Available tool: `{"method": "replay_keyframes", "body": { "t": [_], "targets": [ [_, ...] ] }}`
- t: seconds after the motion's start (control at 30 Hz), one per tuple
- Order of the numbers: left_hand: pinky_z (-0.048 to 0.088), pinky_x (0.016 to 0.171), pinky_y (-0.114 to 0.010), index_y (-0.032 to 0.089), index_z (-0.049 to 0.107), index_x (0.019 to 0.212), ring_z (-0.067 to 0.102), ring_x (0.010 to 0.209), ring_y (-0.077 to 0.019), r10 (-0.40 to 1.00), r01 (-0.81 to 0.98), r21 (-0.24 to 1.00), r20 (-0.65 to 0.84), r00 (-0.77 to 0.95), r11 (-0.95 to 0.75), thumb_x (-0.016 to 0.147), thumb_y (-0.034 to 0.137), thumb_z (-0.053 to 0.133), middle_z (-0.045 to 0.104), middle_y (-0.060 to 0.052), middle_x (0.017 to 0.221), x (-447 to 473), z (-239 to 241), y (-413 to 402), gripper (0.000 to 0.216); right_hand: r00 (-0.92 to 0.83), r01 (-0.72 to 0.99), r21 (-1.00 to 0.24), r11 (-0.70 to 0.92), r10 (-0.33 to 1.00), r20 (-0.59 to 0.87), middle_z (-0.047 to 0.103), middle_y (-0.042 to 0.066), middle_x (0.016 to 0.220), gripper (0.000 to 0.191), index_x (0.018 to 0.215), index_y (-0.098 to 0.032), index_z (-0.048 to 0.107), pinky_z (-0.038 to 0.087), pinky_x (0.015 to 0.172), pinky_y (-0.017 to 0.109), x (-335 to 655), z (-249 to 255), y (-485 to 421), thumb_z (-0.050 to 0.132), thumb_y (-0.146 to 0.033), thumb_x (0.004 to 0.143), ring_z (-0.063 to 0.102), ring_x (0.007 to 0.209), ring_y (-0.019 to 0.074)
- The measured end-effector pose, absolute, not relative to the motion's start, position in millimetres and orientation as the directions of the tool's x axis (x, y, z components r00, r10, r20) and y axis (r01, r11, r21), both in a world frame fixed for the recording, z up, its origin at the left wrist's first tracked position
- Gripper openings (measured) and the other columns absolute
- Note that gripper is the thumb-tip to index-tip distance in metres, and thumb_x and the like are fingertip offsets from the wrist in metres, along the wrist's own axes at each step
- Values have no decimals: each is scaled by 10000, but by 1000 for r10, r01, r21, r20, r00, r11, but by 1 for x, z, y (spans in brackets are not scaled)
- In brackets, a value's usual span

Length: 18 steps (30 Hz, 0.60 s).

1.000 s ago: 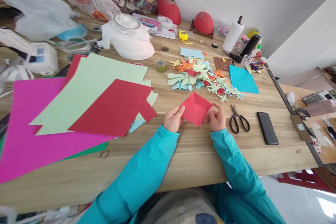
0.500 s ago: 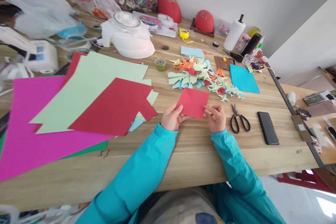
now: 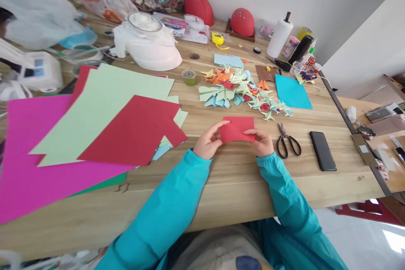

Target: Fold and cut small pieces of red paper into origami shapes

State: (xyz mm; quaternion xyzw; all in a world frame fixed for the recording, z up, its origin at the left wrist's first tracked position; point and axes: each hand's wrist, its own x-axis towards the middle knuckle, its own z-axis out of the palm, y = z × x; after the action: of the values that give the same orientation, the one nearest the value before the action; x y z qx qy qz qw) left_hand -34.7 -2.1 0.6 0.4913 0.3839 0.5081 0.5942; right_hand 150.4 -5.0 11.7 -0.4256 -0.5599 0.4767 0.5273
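Note:
A small red sheet of paper point(image 3: 236, 128) is held between my two hands, above the near part of the table; it looks bent or folded over into a wide rectangle. My left hand point(image 3: 209, 140) pinches its left edge, thumb and fingers closed on it. At the right edge my right hand point(image 3: 261, 140) grips it too, the thumb lying across the front. Right of that hand lie black-handled scissors point(image 3: 287, 140), slightly open. Beyond the paper is a pile of folded paper shapes point(image 3: 234, 86) in green, orange, blue and red.
To the left lie large sheets: red paper point(image 3: 126, 135), pale green paper point(image 3: 104, 101) and magenta paper point(image 3: 34, 168). A phone point(image 3: 322, 150) rests at the right, a turquoise cloth-like square point(image 3: 292, 91) behind it. A tape roll point(image 3: 189, 77) stands left of the pile.
The red paper, held flat as a square before, now shows as a shorter rectangle. My right hand has shifted its grip, its thumb now across the front. The view has moved slightly.

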Motion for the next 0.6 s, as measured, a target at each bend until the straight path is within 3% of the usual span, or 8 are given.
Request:
{"method": "replay_keyframes", "body": {
  "t": [0.1, 0.27, 0.37, 0.6],
  "targets": [
    [485, 823, -340, 156, 626, 980, 573, 986, -250, 973, -155, 987, 66, 223, -31, 605, 263, 685, 596, -108, 1111, -34, -1, -3, 394, -128, -50, -984, 170, 976, 175, 676, 19, 811, 164, 761, -231, 691, 485, 791, 335, 153, 12, -5, 720, -271, 604, 621, 804, 182],
    [473, 823, -316, 168, 645, 925, 580, 950, -234, 981, -42, 993, 118, 151, -113, 553, 298, 728, 634, -95, 1028, -34, 4, -5, 402, -205, -83, -988, 131, 968, 146, 689, 23, 793, 202, 766, -221, 684, 507, 754, 335, 154, 15, -6, 740, -290, 584, 633, 772, 182],
    [485, 783, -308, 172, 665, 847, 598, 890, -233, 981, 16, 990, 134, 141, -138, 533, 300, 735, 658, -89, 952, -33, 9, -7, 346, -230, -35, -989, 143, 962, 147, 684, 41, 881, 333, 866, -218, 676, 505, 780, 349, 153, 16, -7, 756, -318, 559, 631, 825, 200],
    [472, 806, -318, 199, 711, 797, 620, 829, -223, 972, 65, 985, 147, 182, -161, 583, 300, 705, 689, -75, 868, -32, 13, -9, 237, -267, 106, -958, 265, 936, 229, 667, 43, 922, 262, 874, -239, 686, 495, 803, 350, 155, 14, -8, 722, -302, 622, 620, 868, 202]
  ]
}}
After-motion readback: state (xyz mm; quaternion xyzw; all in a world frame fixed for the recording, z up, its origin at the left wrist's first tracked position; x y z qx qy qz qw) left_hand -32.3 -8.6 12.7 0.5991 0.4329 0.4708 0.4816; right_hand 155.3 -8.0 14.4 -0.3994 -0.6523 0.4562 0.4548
